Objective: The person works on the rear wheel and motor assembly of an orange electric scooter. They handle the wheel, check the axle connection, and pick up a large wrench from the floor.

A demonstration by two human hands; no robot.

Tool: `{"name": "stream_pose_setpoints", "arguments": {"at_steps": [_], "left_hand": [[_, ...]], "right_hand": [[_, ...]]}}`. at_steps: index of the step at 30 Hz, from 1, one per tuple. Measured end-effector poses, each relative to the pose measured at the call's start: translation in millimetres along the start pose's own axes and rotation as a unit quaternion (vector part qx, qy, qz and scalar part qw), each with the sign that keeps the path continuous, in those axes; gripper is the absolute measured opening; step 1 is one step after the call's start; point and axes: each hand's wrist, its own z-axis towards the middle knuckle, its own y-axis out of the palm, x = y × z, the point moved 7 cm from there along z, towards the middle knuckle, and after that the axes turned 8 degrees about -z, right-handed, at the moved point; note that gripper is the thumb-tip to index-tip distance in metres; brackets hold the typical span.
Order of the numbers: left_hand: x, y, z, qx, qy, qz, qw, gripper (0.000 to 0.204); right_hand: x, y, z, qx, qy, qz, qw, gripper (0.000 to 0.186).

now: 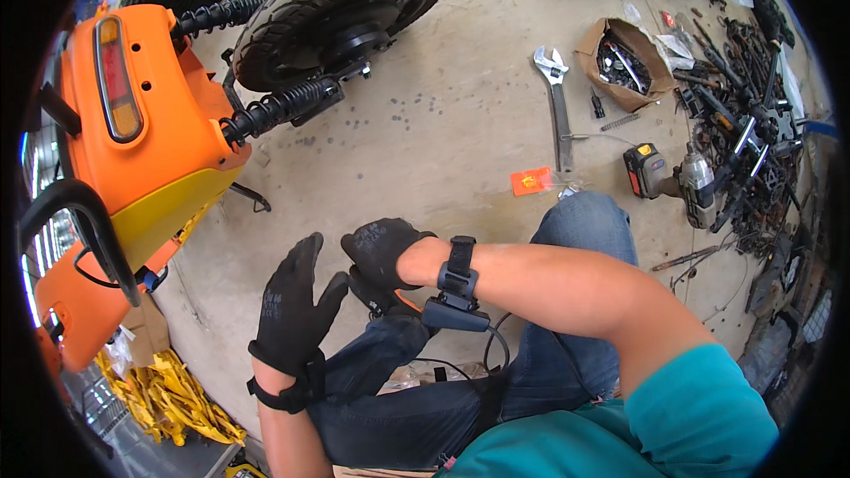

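The left hand (pixel 297 314), gloved in black, is spread and empty at lower centre-left of the frame, thumb apart. The right hand (pixel 382 252), just beside it, turns its back to me; I can't tell whether its hidden fingers hold anything. The nearest big item, an orange scooter (pixel 168 124), fills the upper left, apparently tipped over. I'd judge it heavy and awkward, its plastic panels slick and crackable; better holds would be the black grab bar (pixel 81 195) or grippy rear tyre (pixel 341 18). The concrete floor (pixel 443 159) looks hard and spotted. An adjustable wrench (pixel 558 106) and cordless impact driver (pixel 697 184) lie upper right, near heaped metal parts (pixel 753 124).
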Motion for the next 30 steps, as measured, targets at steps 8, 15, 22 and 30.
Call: {"name": "stream_pose_setpoints", "arguments": {"at_steps": [8, 15, 22, 30], "left_hand": [[-54.7, 2.8, 33.8, 0.051, -0.060, -0.019, 0.997, 0.059], [-100.7, 48.2, 109.9, 0.067, -0.047, 0.005, 0.997, 0.047], [-91.0, 87.6, 133.6, 0.129, -0.091, -0.136, 0.978, 0.037], [-98.1, 66.7, 156.2, 0.138, 0.046, 0.024, 0.989, 0.023]], "right_hand": [[2.8, -42.8, -9.5, 0.079, 0.024, 0.023, 0.996, 0.026], [-2.0, -62.3, -20.8, 0.176, 0.018, -0.009, 0.984, 0.021], [-8.9, -86.6, -28.0, 0.242, 0.061, -0.082, 0.965, 0.026], [23.9, -124.2, -42.3, 0.251, 0.069, 0.070, 0.963, 0.021]]}}
